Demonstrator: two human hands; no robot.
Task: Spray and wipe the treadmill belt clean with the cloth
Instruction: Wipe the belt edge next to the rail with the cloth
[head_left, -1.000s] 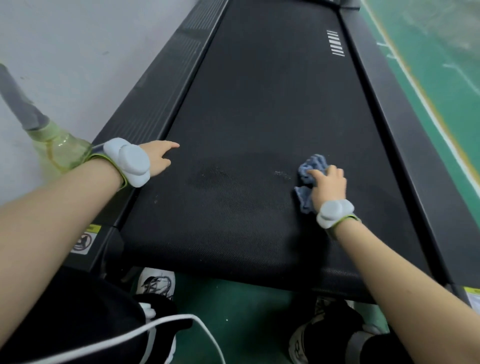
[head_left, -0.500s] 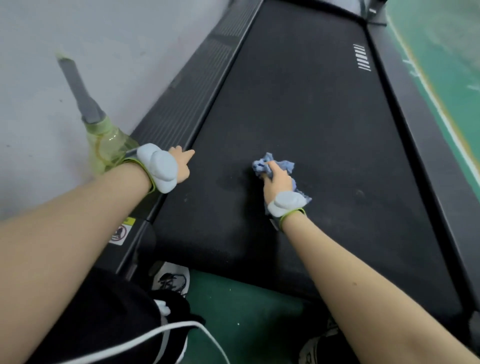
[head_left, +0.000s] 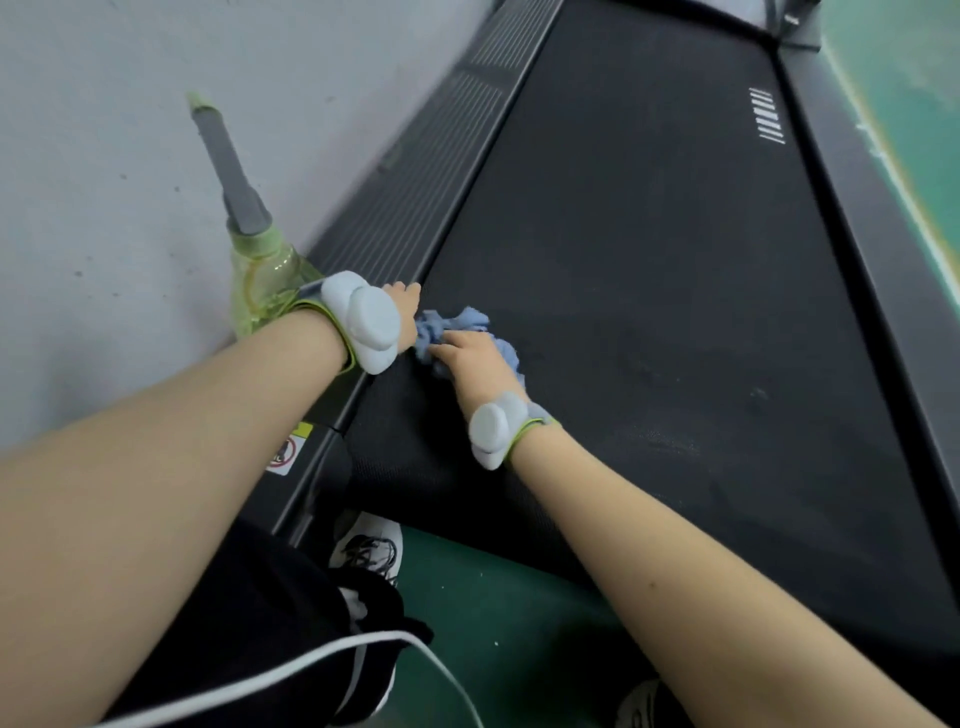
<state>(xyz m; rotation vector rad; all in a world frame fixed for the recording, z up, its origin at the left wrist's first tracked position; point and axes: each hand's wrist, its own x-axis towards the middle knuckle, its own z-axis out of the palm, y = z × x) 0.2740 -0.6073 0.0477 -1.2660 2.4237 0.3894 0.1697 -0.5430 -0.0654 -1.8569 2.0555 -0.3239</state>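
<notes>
The black treadmill belt (head_left: 649, 260) fills the middle of the view, with a faint damp patch on its near half. A crumpled blue cloth (head_left: 470, 318) lies on the belt at its near left edge. My right hand (head_left: 475, 361) grips the cloth and presses it onto the belt. My left hand (head_left: 404, 297) rests on the left side rail right beside the cloth, mostly hidden behind a white wrist device. A pale green spray bottle (head_left: 262, 275) with a grey nozzle stands by the wall, behind my left wrist.
Ribbed side rails (head_left: 415, 171) run along both edges of the belt. A grey wall (head_left: 104, 156) is close on the left. Green floor (head_left: 493, 613), my shoe (head_left: 371, 551) and a white cable (head_left: 311, 660) lie below the belt's near end.
My right hand has dragged the cloth leftward across the belt, from right of centre to the left edge beside my left hand. The left hand stayed on the rail.
</notes>
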